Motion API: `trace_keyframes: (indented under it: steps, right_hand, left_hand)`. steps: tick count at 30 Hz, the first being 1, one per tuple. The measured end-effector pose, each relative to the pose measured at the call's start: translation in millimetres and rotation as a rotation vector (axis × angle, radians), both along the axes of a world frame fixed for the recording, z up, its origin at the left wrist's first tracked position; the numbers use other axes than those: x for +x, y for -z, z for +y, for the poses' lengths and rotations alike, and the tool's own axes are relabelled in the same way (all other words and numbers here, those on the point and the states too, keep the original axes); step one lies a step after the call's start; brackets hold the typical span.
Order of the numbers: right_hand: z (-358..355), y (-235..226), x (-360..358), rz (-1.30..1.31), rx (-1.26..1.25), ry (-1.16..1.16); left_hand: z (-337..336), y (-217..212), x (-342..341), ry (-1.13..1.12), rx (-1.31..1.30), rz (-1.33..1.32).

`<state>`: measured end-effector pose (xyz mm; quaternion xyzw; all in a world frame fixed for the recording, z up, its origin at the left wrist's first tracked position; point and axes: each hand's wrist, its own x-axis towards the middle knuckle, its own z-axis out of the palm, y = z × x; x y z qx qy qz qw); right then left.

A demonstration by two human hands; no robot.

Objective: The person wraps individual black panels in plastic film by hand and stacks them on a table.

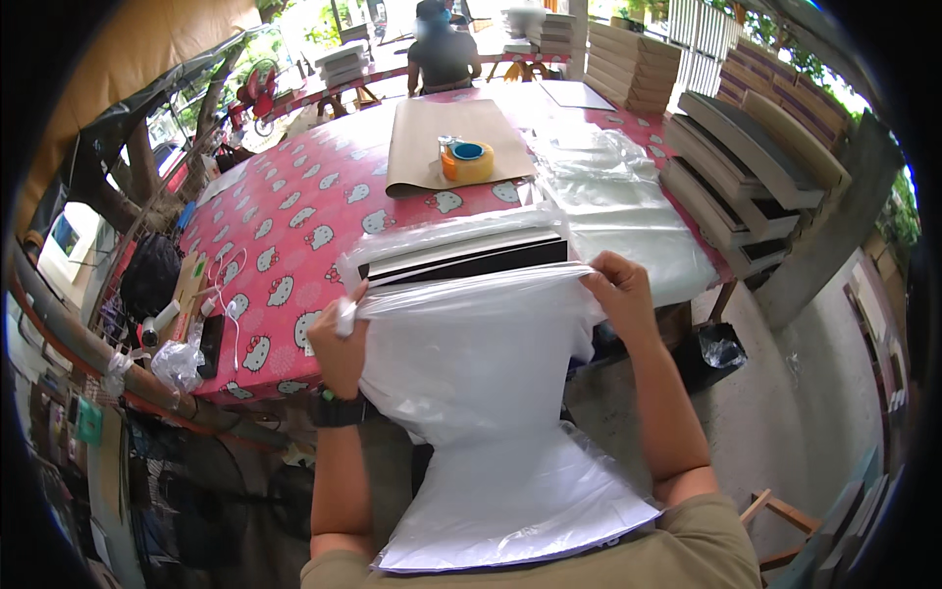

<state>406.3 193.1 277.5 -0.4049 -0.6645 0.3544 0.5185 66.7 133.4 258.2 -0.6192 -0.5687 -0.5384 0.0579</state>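
- The left hand (pixel 339 344) grips one side of a translucent, whitish plastic film (pixel 471 363); an uneven pull here could, I judge, stretch or tear it.
- Between the hands, the flat black-and-white stack of sheets or boards (pixel 491 265) could slip out of line, since its layers already look slightly staggered; a hard corner could also pierce the film.
- The right hand (pixel 620 294) pinches the film's other upper corner between thumb and fingers; slick plastic might slide free if that pinch loosens.
- As for looks, the film is thin, creased and glossy, bunched at the left hand, taut along its upper edge, and flaring toward the person's chest.
- The stack lies at the near edge of the pink, cat-patterned counter (pixel 294 211), showing dark and pale bands above the film's edge; how much the film covers, I cannot tell.
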Motion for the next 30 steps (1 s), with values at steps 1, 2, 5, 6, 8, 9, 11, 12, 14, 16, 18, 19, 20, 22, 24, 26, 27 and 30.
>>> trace_keyframes:
  steps: [1, 2, 5, 6, 8, 9, 11, 12, 14, 16, 18, 19, 20, 22, 24, 26, 27, 30]
  right_hand:
    - [-14, -24, -1, 0.041, -0.241, -0.107]
    - [-16, -30, 5, 0.159, -0.391, -0.255]
    - [-6, -23, 23, 0.424, -0.696, -0.604]
    - [-9, -12, 22, 0.473, -0.752, -0.521]
    - [-17, 3, 11, 0.555, -0.845, -0.378]
    - [-16, 17, 10, 0.422, -0.91, -0.33]
    - [-19, 60, 21, 0.522, -0.887, -0.306]
    - [-24, 79, 24, 0.574, -0.88, -0.303]
    - [-40, 107, 28, 0.578, -0.845, -0.204]
    - [-58, 126, 35, 0.63, -0.841, -0.21]
    - [-80, 142, 44, 0.732, -0.871, -0.321]
    - [-90, 155, 45, 0.65, -0.913, -0.233]
    - [-99, 172, 44, 0.571, -0.95, -0.148]
    - [-109, 188, 34, 0.319, -0.964, -0.002]
    - [-102, 285, 44, 0.204, -0.658, -0.06]
    - [-101, 327, 34, -0.137, -0.21, 0.176]
    - [-96, 327, 29, -0.242, -0.243, 0.201]
    - [-79, 315, 30, -0.448, -0.257, 0.26]
  left_hand:
    - [-14, -6, -5, 0.011, -0.014, -0.105]
    - [-23, -14, -4, 0.043, -0.033, -0.218]
    - [-35, -34, -6, 0.3, -0.416, -0.707]
    - [-37, -33, -7, 0.392, -0.555, -0.897]
    - [-38, -15, -11, 0.436, -0.759, -1.131]
    - [-42, -1, -11, 0.472, -0.794, -1.176]
    - [-43, 32, -8, 0.505, -0.885, -1.222]
    - [-47, 48, -6, 0.479, -0.932, -1.225]
    - [-56, 81, -7, 0.431, -0.978, -1.189]
    - [-74, 114, -8, 0.378, -0.969, -1.117]
    - [-95, 140, -3, 0.316, -0.941, -1.089]
    - [-103, 155, 1, 0.289, -0.925, -1.078]
    - [-109, 174, 6, 0.264, -0.876, -1.082]
    - [-122, 223, 11, 0.192, -0.764, -1.096]
    - [-121, 318, -4, -0.134, -0.86, -0.347]
    - [-113, 269, 22, -0.128, -0.927, -0.221]
    - [-108, 281, 18, -0.104, -0.922, -0.232]
    - [-93, 263, 14, -0.148, -0.916, -0.116]
